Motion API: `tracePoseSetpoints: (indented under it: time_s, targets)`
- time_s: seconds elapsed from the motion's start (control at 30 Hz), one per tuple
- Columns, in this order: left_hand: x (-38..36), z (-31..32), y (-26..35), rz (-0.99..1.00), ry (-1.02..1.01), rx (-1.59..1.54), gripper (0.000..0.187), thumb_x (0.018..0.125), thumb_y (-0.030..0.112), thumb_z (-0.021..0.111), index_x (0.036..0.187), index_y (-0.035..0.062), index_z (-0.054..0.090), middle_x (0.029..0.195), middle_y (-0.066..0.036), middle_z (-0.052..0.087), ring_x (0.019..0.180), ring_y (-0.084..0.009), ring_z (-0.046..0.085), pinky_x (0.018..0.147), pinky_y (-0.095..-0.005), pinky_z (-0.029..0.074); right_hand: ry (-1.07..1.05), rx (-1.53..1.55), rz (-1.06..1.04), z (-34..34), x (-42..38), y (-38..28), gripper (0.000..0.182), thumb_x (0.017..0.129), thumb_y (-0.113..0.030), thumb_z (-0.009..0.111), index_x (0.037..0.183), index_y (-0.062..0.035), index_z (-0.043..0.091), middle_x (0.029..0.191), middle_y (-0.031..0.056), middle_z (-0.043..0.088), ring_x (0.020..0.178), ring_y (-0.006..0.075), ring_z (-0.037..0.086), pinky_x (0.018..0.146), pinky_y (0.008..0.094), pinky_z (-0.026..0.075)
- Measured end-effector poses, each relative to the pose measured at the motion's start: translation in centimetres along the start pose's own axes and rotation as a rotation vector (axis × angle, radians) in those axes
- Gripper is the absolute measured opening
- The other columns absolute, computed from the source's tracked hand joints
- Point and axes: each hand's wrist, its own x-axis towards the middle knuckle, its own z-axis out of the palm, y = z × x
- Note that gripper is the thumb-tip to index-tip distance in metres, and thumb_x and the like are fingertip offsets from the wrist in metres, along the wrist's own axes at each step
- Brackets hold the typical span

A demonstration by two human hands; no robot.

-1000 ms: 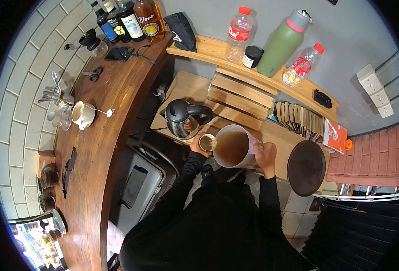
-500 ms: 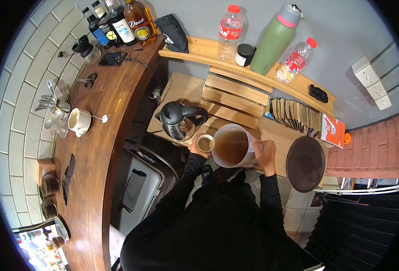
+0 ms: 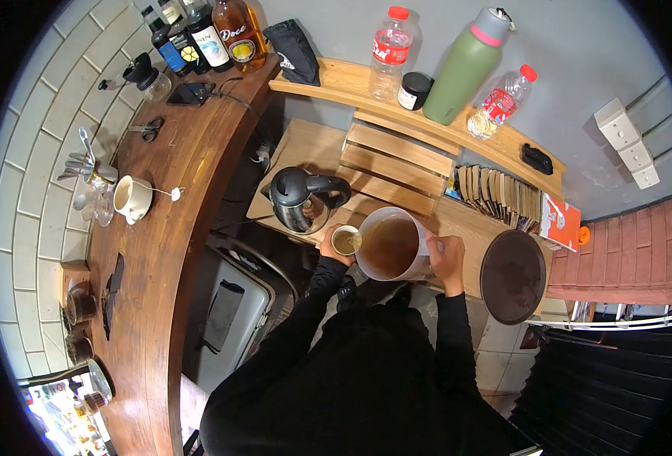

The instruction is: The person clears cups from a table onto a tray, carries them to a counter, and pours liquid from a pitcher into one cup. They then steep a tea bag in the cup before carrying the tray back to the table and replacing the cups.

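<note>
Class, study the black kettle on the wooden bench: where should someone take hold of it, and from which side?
Grip the kettle by its handle, probably coming from the person's right. The handle juts out to that side, and the kettle stands upright. The pitcher in the right hand is near, so some care seems wise.

Kettle [image 3: 296, 201] stands just beyond left hand [image 3: 333, 251], blocking straight reach forward. Pitcher [image 3: 421, 254] fills space between cup [image 3: 339, 234] and right hand [image 3: 447, 262]. Open way over bench slats [image 3: 396, 166], between kettle and row of books [image 3: 497, 195]; shelf [image 3: 343, 76] with bottles [image 3: 390, 55] bounds it behind. Narrow strip between right hand and round tray [image 3: 513, 277]; tray bars room farther right.
</note>
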Motion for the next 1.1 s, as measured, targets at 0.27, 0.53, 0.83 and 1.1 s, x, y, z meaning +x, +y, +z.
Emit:
tracePoseSetpoints:
  time_s: [0.27, 0.53, 0.83, 1.1]
  targets:
    - [0.2, 1.5, 1.8, 0.020, -0.097, -0.055, 0.070, 0.052, 0.010, 0.082, 0.112, 0.0042, 0.048, 0.097, -0.008, 0.061, 0.090, -0.0184, 0.062, 0.081, -0.0299, 0.051, -0.014, 0.035, 0.070, -1.0, -0.3, 6.1, 0.040, 0.083, -0.026, 0.062, 0.058, 0.0063, 0.057, 0.052, 0.0235, 0.050, 0.046, 0.0339, 0.048, 0.050, 0.0425, 0.035]
    - [0.7, 4.8, 6.4, 0.178, -0.243, -0.115, 0.071, 0.050, 0.015, 0.083, 0.111, 0.0032, 0.050, 0.096, -0.008, 0.060, 0.090, -0.0189, 0.061, 0.080, -0.0301, 0.051, 0.167, 0.609, 0.322, -4.8, -2.4, 11.3, 0.033, 0.089, -0.022, 0.054, 0.063, -0.0038, 0.042, 0.059, -0.0015, 0.042, 0.051, 0.0074, 0.037, 0.045, 0.0276, 0.027]
    - [0.5, 5.4, 12.0, 0.237, -0.241, 0.035, 0.066, 0.057, 0.018, 0.082, 0.112, 0.0018, 0.050, 0.099, -0.007, 0.060, 0.091, -0.0185, 0.061, 0.080, -0.0304, 0.051, 0.152, 0.763, 0.521, -5.7, -5.0, 16.4, 0.023, 0.088, -0.030, 0.057, 0.084, -0.0102, 0.047, 0.078, -0.0012, 0.047, 0.065, 0.0071, 0.042, 0.055, 0.0240, 0.035]
    - [-1.7, 3.5, 16.6, 0.192, 0.003, -0.012, 0.063, 0.058, 0.017, 0.082, 0.110, 0.0010, 0.051, 0.103, -0.009, 0.061, 0.093, -0.0166, 0.060, 0.082, -0.0301, 0.049, 0.369, 0.785, 0.322, -2.4, -3.7, 21.8, 0.023, 0.086, -0.027, 0.058, 0.082, -0.0079, 0.045, 0.077, -0.0026, 0.040, 0.067, 0.0092, 0.042, 0.058, 0.0263, 0.037]
